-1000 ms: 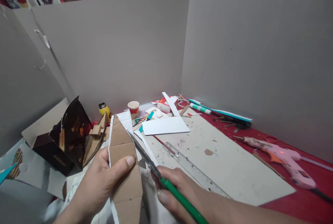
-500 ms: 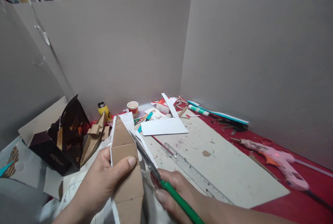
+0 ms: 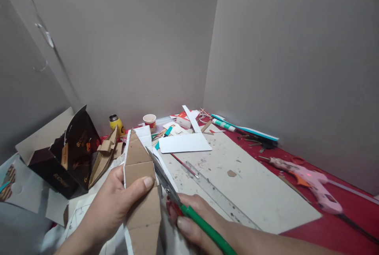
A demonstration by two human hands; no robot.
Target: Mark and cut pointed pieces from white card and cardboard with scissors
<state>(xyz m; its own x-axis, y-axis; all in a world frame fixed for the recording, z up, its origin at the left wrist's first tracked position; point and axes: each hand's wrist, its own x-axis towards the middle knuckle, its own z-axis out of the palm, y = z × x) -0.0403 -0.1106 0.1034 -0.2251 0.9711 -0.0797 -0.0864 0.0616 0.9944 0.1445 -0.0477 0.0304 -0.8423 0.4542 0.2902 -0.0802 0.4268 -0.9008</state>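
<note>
My left hand (image 3: 118, 194) pinches a long brown cardboard piece (image 3: 142, 203), thumb on its face and fingers behind. The piece narrows to a point at its far end, has crease lines across it, and lies over white paper (image 3: 143, 135) that shows along its edges. My right hand (image 3: 204, 217) is closed around green-handled scissors (image 3: 204, 225). Their blades (image 3: 162, 174) lie along the right edge of the cardboard, near my left thumb. A narrow white strip (image 3: 168, 170) hangs beside the blades. Part of the scissor handle is hidden by my fingers.
A pink glue gun (image 3: 310, 180) lies on the red cloth at right. On the pale board (image 3: 266, 203) lie a clear ruler (image 3: 219, 195) and a white card (image 3: 185, 143). A dark box (image 3: 68, 160), cardboard boat shape (image 3: 103, 154), yellow bottle (image 3: 116, 124) and paper cup (image 3: 149, 120) stand left and behind.
The camera view has shifted slightly, so the whole scene sits a little further left. Both hands keep their hold, and the scissors stay at the cardboard's right edge.
</note>
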